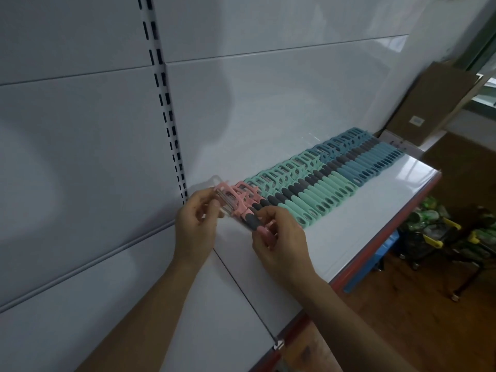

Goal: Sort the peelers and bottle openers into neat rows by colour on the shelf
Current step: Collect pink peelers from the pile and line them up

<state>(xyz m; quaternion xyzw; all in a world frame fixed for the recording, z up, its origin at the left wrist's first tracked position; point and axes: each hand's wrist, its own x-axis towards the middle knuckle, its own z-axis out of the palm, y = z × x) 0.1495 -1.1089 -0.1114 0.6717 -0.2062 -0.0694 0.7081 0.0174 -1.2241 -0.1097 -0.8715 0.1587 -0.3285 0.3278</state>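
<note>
Glossy white shelf (335,232); peelers (308,194) seemingly matt plastic.

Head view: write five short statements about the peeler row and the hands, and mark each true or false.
1. The blue peelers lie at the far end of the row. True.
2. The mint peelers lie between the blue ones and the pink peeler. True.
3. The left hand hangs idle. False: it grips the head of the pink peeler.
4. The right hand holds a blue peeler. False: it pinches the handle end of the pink peeler.
5. A cardboard box stands beyond the far end of the row. True.
</note>
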